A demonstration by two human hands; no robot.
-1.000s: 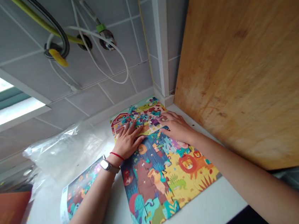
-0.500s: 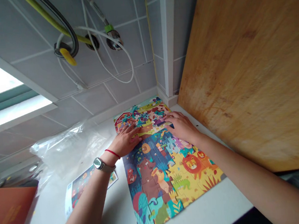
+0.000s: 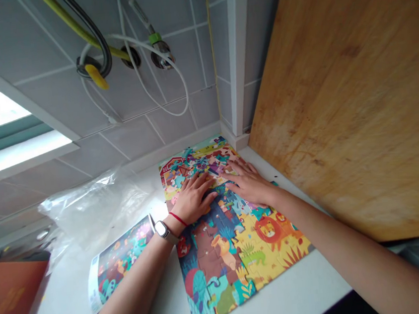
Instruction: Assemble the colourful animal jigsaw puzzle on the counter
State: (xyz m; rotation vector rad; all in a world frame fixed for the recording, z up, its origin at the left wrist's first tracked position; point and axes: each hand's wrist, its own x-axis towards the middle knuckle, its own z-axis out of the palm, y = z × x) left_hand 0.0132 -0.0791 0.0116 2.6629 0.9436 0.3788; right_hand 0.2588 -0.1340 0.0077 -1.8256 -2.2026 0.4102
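Observation:
A colourful jigsaw puzzle (image 3: 223, 255) with a lion, a bear and other animals lies on the white surface, its near part joined together. Toward its far end, loose puzzle pieces (image 3: 206, 165) are heaped on a farm-scene board. My left hand (image 3: 193, 198), with a watch and a red string at the wrist, rests with fingers spread at the near side of the heap. My right hand (image 3: 247, 180) lies flat, fingers stretched out, over the right side of the pieces. Whatever is under the palms is hidden.
A picture sheet (image 3: 121, 261) lies left of the puzzle, partly under my left forearm. Behind it sits a crumpled clear plastic bag (image 3: 90, 204). An orange box (image 3: 15, 302) is at far left. A wooden panel (image 3: 349, 102) stands on the right; hoses (image 3: 105, 53) hang on the tiled wall.
My left hand has moved right across the puzzle, uncovering more of the picture sheet. My right hand has shifted slightly left, and the loose pieces between the hands have moved.

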